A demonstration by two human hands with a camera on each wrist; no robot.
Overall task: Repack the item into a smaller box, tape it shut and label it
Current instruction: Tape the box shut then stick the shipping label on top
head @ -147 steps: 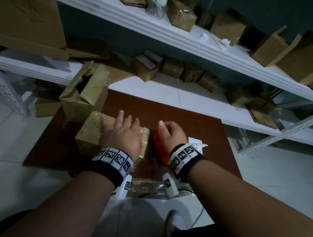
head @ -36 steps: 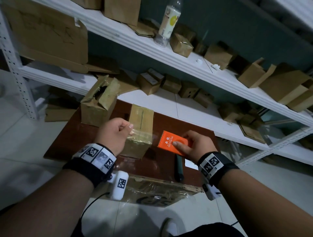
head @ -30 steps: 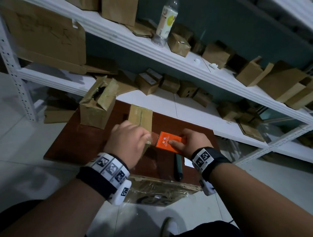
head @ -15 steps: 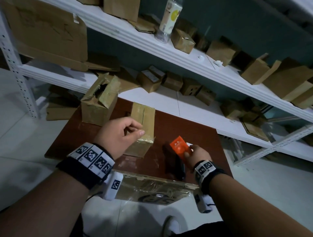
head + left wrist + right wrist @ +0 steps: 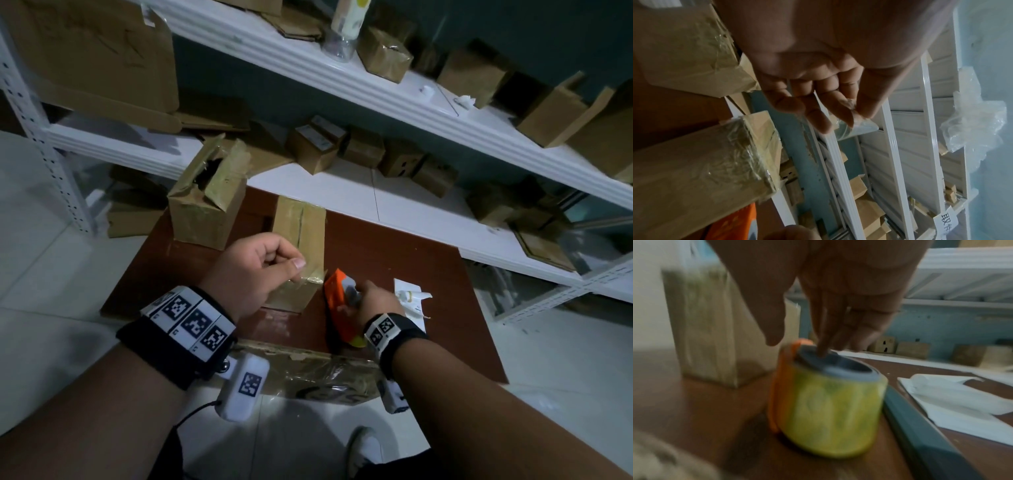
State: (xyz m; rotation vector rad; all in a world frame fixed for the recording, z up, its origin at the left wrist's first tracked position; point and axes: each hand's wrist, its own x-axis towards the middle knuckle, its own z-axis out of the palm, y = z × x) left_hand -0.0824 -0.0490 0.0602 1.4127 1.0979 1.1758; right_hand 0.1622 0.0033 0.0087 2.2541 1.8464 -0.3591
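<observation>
The small taped cardboard box [image 5: 298, 236] stands on the brown table [image 5: 394, 267]. Just above its near end my left hand [image 5: 294, 265] pinches a scrap of clear tape [image 5: 851, 104] between thumb and forefinger, without touching the box [image 5: 694, 162]. To the right, my right hand [image 5: 356, 291] holds the orange tape dispenser [image 5: 337, 305] on edge on the table. In the blurred right wrist view its fingers [image 5: 824, 344] reach into the grey core of the yellowish tape roll [image 5: 830, 410], with the thumb beside the orange frame.
The larger opened box [image 5: 205, 205] stands at the table's far left. White label sheets [image 5: 411, 298] and a dark bar-shaped tool [image 5: 920, 426] lie right of the dispenser. Flattened plastic-wrapped cardboard [image 5: 308, 370] overhangs the near edge. White shelves [image 5: 342, 192] with several boxes stand behind.
My left hand has lifted off the box's end with the tape scrap pinched. My right hand has drawn the dispenser away from the box, down to the table and onto its edge.
</observation>
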